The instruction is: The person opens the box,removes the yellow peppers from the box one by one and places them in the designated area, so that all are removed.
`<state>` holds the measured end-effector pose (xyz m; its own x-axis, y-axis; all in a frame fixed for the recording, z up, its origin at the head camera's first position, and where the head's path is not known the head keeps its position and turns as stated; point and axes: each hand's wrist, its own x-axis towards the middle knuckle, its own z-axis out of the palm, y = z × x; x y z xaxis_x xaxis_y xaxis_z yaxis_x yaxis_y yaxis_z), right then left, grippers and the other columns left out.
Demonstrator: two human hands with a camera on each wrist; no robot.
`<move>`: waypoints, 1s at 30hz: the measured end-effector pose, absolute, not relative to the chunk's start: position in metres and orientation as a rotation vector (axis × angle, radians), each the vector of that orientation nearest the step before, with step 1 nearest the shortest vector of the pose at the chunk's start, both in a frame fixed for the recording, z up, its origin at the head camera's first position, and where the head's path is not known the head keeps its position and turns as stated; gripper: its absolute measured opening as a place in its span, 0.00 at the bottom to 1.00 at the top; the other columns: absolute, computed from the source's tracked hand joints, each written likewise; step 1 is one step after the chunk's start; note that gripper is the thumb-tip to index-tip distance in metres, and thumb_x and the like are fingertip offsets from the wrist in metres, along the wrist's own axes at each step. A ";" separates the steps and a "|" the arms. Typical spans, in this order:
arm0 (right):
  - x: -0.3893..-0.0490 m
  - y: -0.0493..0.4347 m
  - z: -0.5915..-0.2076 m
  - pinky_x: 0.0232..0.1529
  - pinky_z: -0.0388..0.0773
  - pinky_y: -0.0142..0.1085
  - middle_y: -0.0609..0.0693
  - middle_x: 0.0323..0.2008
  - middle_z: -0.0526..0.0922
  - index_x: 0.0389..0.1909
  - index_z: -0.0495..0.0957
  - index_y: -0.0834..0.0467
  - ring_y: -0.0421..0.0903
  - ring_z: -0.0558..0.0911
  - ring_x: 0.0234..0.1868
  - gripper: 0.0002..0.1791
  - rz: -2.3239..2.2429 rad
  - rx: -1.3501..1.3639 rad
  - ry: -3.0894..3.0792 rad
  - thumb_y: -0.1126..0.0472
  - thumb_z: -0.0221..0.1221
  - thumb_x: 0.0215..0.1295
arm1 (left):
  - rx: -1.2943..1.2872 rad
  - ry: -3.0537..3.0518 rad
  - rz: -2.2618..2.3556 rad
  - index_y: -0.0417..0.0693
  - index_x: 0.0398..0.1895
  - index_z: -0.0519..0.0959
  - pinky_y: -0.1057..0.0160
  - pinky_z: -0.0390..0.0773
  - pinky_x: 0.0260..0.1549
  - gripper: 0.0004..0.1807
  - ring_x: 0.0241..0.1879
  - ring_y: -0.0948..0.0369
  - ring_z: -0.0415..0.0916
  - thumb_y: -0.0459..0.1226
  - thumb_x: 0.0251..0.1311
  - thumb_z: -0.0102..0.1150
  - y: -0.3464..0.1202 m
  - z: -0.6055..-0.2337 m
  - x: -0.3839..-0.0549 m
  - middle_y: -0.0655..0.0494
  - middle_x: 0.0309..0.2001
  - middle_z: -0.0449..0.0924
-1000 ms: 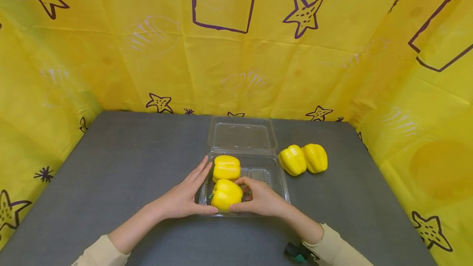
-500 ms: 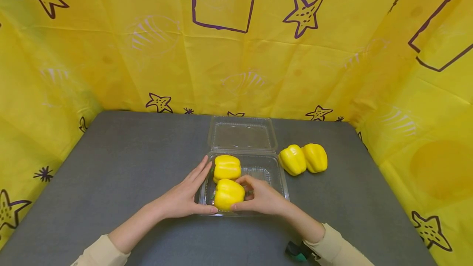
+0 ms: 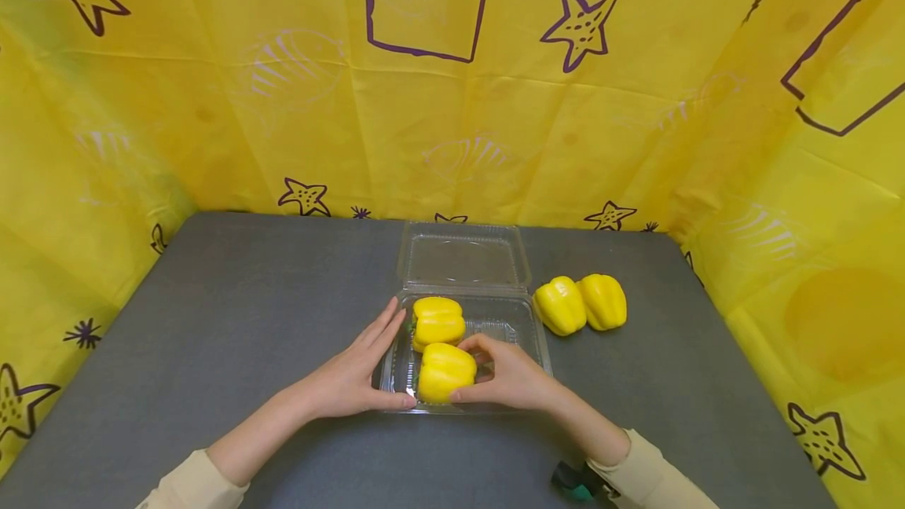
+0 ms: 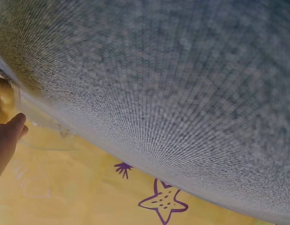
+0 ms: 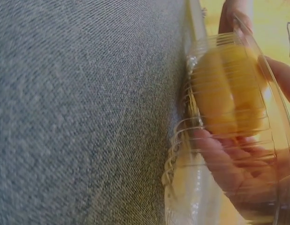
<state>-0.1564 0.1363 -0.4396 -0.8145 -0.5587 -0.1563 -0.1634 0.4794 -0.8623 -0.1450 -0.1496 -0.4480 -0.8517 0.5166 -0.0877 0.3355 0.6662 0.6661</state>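
A clear plastic clamshell container [image 3: 533, 336] lies on the table with its lid [image 3: 463, 261] folded back. Two yellow bell peppers sit in its left half: a rear pepper [image 3: 438, 322] and a front pepper [image 3: 445, 373], one behind the other. My right hand [image 3: 507, 375] grips the front pepper from its right side, thumb in front and fingers behind; the right wrist view shows this pepper [image 5: 229, 93] through the ribbed plastic wall. Along the container's left rim my left hand [image 3: 353, 379] rests with straight, spread fingers, its thumb at the front left corner.
Two more yellow bell peppers, a nearer one [image 3: 561, 306] and a farther one [image 3: 603, 302], lie side by side just right of the container. A yellow printed cloth [image 3: 438, 116] rises behind and beside the grey table [image 3: 269, 281].
The front pepper has slid to the right in the container with my right hand on it. The rear pepper has shifted slightly right too. My left hand has stayed in place.
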 end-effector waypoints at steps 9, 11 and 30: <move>-0.158 0.142 -0.437 0.41 0.81 0.32 0.47 0.47 0.79 0.53 0.74 0.55 0.46 0.80 0.48 0.32 -1.299 -0.610 2.306 0.51 0.75 0.49 | 0.685 2.630 0.954 0.58 0.79 0.37 0.39 0.59 0.64 0.68 0.76 0.50 0.38 0.71 0.42 0.65 -0.150 -0.448 -0.144 0.62 0.78 0.25; -0.158 0.143 -0.436 0.41 0.81 0.32 0.46 0.48 0.79 0.53 0.74 0.54 0.46 0.80 0.48 0.32 -1.296 -0.609 2.305 0.50 0.75 0.49 | 0.689 2.630 0.956 0.57 0.79 0.38 0.39 0.59 0.64 0.68 0.76 0.50 0.38 0.70 0.42 0.65 -0.150 -0.448 -0.144 0.61 0.78 0.25; -0.156 0.150 -0.429 0.41 0.82 0.34 0.45 0.48 0.78 0.53 0.74 0.55 0.47 0.78 0.51 0.33 -1.309 -0.605 2.310 0.52 0.76 0.47 | 0.697 2.636 0.949 0.58 0.79 0.37 0.40 0.58 0.64 0.68 0.76 0.50 0.38 0.72 0.41 0.64 -0.150 -0.449 -0.145 0.61 0.78 0.25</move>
